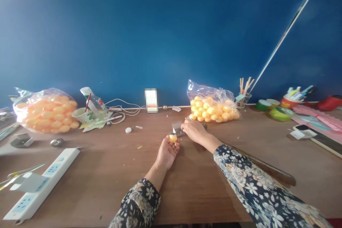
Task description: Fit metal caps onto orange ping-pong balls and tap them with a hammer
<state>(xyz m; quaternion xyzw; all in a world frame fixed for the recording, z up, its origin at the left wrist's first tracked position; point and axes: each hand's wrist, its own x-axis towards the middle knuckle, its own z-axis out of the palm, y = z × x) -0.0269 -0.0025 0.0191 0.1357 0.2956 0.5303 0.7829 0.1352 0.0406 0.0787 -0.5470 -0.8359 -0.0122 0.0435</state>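
My left hand (pixel 168 149) is closed around a small yellow ball (pixel 173 138), whose top looks dark and shiny. Just to the right, my right hand (pixel 195 130) reaches down with its fingers pinched together at a small clear box (pixel 177 128). Small dark bits show in that box, too tiny to name. What the right fingertips grip, if anything, is hidden. Under my right forearm lies a tool with a long wooden handle (pixel 278 172); its far end is mostly covered by the arm and hand.
Clear bags of yellow balls (pixel 211 110) and orange balls (pixel 50 114) stand at the back. A white power strip (pixel 40 188) lies front left. Near the wall are a bottle (pixel 93 101), a paper cup (pixel 81 115) and cables. Tape rolls (pixel 280 113) and a phone (pixel 320 139) are on the right.
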